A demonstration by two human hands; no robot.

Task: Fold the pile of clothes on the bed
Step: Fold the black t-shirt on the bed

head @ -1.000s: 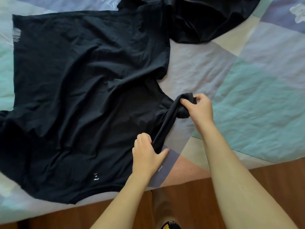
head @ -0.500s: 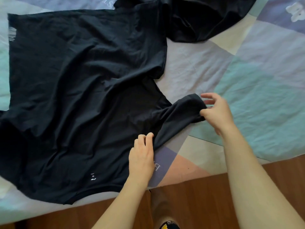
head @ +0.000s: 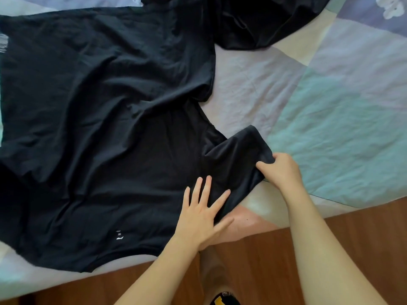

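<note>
on the bed (head: 330,111) the limp black t-shirt (head: 105,119) lies spread, left hand (head: 201,216) flat on it, right hand (head: 280,170) pinching its soft sleeve (head: 237,155) hem, likely the best hold.

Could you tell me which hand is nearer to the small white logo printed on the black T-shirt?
Left. The left hand lies flat on the black T-shirt, just right of the white logo. The right hand pinches the sleeve edge, farther right.
</note>
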